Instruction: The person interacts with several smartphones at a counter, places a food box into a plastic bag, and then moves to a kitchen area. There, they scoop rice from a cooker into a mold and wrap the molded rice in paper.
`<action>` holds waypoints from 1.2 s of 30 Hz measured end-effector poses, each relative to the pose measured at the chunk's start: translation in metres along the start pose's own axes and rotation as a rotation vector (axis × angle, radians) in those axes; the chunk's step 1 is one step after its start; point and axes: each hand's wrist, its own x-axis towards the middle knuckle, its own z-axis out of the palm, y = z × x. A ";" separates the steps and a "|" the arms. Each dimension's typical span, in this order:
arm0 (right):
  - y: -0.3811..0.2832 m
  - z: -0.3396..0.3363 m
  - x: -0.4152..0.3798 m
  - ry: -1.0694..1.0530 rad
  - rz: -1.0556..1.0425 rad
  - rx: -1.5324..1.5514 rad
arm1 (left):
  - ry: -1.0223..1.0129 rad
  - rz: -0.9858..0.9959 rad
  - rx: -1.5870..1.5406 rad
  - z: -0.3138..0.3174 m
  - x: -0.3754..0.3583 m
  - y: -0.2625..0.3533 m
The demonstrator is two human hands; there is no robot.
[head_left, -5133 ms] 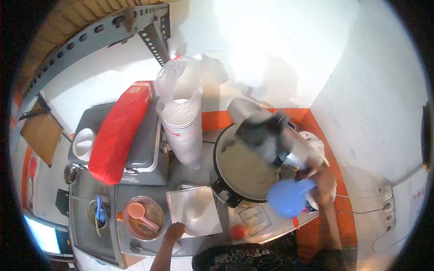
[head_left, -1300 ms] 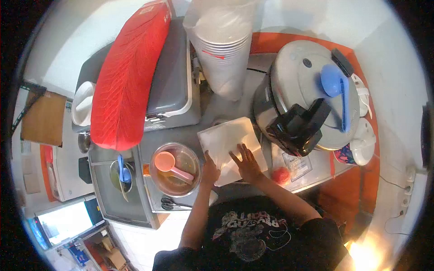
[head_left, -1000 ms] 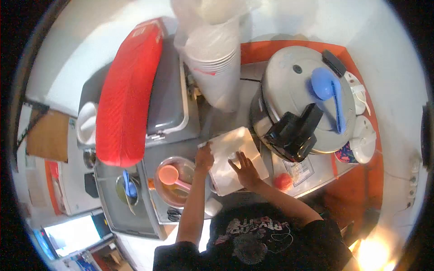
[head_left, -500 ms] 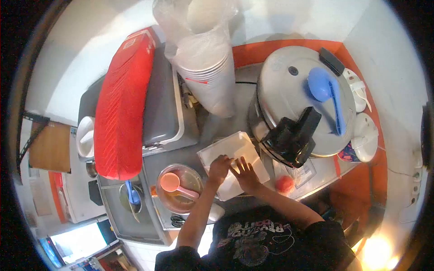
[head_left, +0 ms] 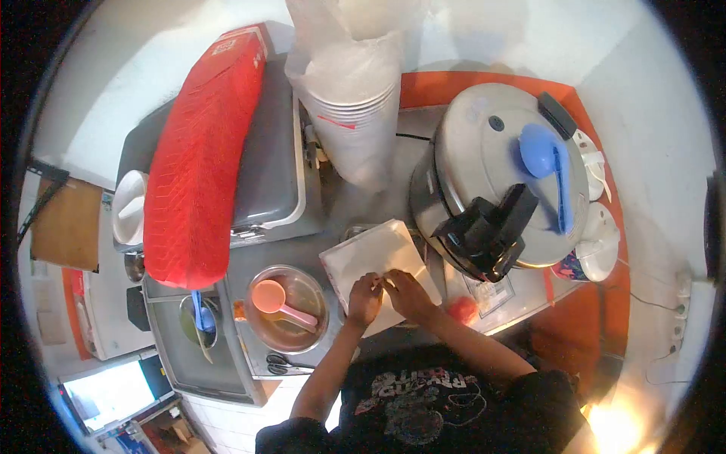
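Both hands meet over a pale, squarish sheet or stack of paper (head_left: 370,253) on the grey counter. My left hand (head_left: 366,300) has its fingers pinched together near the middle of the sheet. Right beside it, my right hand (head_left: 408,296) also has its fingers drawn together, its fingertips touching or nearly touching those of my left hand. Whatever lies between the fingertips is too small to make out. A small red ball-like thing (head_left: 463,309) sits just right of my right hand. To the left stands a metal bowl (head_left: 321,333) holding a pink ladle (head_left: 270,296).
A large lidded cooker (head_left: 484,113) with a blue ladle (head_left: 539,151) on top stands at the right. Bagged stacked cups (head_left: 355,144) are behind the sheet. A long red package (head_left: 198,166) lies on a grey box (head_left: 276,174). Black scissors (head_left: 278,363) lie near the front edge.
The view has shifted slightly. My right hand's fingers, spread before, have drawn together, and both hands' fingertips are now closer.
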 end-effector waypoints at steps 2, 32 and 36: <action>0.010 0.011 0.002 0.001 0.078 -0.045 | -0.021 0.038 0.108 -0.007 -0.004 0.007; 0.091 0.068 0.002 0.152 0.209 -0.112 | -0.102 -0.149 -0.079 0.002 -0.005 -0.050; 0.071 0.046 -0.009 0.141 0.087 -0.120 | -0.070 -0.092 -0.050 0.002 -0.019 -0.046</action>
